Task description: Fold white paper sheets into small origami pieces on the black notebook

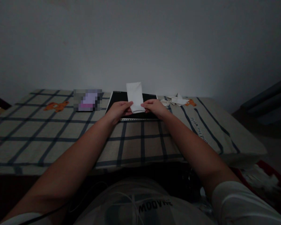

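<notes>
A folded white sheet of paper (135, 95) is held up between my two hands, above a flat black pad or board (114, 101) on the table. My left hand (120, 110) pinches its lower left edge between thumb and fingers. On the other side, my right hand (155, 107) grips the lower right edge the same way. The paper stands tilted up, longer than it is wide, and it hides the middle of the black pad. Folded white paper pieces (178, 100) lie just beyond my right hand.
A checked cloth with bear prints covers the table (140, 140), which stands against a grey wall (140, 40). To the left lies a blurred-out rectangular device with a lit purple screen (89, 100). A red container (269, 175) with whitish contents sits low at the right.
</notes>
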Action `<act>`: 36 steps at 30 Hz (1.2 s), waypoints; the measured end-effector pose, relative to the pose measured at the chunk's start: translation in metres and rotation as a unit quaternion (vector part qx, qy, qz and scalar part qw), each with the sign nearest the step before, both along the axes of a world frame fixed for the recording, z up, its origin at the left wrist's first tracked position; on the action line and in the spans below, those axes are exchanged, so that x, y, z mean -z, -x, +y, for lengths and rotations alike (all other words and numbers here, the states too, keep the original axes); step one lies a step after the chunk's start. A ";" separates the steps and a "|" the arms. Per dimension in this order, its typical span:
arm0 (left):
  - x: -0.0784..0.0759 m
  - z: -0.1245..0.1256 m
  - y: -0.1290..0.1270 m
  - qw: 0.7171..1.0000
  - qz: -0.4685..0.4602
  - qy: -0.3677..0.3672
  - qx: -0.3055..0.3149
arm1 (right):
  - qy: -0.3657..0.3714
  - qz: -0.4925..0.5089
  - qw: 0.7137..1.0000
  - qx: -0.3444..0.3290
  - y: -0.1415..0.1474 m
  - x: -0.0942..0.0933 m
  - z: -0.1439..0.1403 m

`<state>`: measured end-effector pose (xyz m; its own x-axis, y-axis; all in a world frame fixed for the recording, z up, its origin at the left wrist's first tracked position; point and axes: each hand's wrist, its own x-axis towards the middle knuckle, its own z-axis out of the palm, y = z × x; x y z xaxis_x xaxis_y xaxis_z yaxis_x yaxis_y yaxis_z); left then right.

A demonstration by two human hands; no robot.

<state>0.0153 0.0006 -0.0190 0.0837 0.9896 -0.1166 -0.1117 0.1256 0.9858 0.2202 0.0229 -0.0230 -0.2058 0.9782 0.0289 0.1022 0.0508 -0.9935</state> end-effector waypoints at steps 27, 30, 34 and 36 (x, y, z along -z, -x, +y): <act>0.002 0.004 0.004 0.994 0.052 -0.070 -0.066 | 0.068 0.011 0.995 -0.072 -0.001 -0.004 -0.005; 0.002 0.003 0.003 0.993 0.061 -0.075 -0.067 | 0.088 0.046 0.991 -0.086 0.000 -0.001 -0.004; 0.002 0.003 0.002 0.996 0.060 -0.039 -0.047 | 0.062 0.085 0.993 -0.049 0.001 0.000 -0.002; 0.003 0.003 0.002 0.998 0.043 -0.017 -0.032 | 0.056 0.074 0.995 -0.036 0.001 -0.001 -0.002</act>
